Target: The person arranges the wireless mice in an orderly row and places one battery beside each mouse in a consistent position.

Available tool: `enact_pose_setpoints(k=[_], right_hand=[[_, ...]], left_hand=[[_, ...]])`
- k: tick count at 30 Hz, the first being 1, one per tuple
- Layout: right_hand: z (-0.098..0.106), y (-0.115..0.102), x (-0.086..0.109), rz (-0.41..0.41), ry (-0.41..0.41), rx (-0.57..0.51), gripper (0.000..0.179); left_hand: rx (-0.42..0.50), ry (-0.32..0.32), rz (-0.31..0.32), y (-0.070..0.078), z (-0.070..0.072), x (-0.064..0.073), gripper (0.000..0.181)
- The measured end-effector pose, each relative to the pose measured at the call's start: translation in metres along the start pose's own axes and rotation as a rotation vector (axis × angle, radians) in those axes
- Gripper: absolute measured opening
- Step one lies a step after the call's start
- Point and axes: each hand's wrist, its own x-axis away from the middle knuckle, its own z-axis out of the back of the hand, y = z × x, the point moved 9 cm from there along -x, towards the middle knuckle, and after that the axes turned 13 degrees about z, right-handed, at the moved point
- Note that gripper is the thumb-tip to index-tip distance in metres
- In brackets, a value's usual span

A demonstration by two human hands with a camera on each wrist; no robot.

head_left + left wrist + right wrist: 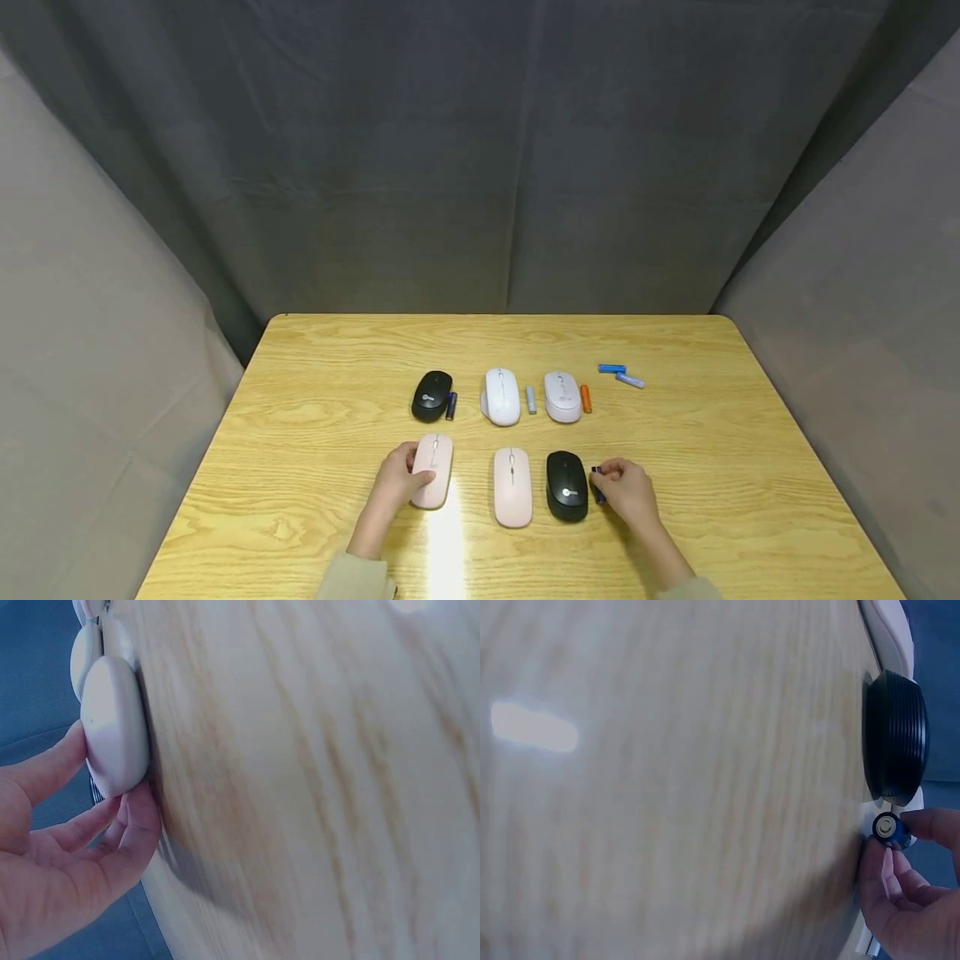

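My left hand (397, 477) grips a pale pink computer mouse (433, 472) by its left side, thumb over its near part and fingers along the edge. The left wrist view shows this pink mouse (114, 727) between thumb and fingertips, close over the wood. At the right, my right hand (628, 490) pinches a dark blue battery (597, 485) beside a black mouse (567, 487). In the right wrist view the battery's (886, 826) round end faces the camera, just below the ribbed side of the black mouse (897, 739). A second pink mouse (512, 488) lies between the hands.
Behind stand a black mouse (432, 396) with a dark battery (452, 406), a white mouse (502, 397) with a grey battery (531, 400), and a pale lilac mouse (562, 397) with an orange battery (586, 398). A blue battery (612, 368) and a lilac one (630, 381) lie back right.
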Motion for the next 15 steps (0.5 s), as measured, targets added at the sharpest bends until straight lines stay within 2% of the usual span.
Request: enact_pose_setpoints(k=[15], right_hand=[[-0.0011, -0.0029, 0.0037, 0.020, 0.017, 0.106, 0.023]], left_hand=[[-0.012, 0.000, 0.004, 0.0006, 0.0003, 0.0007, 0.052]])
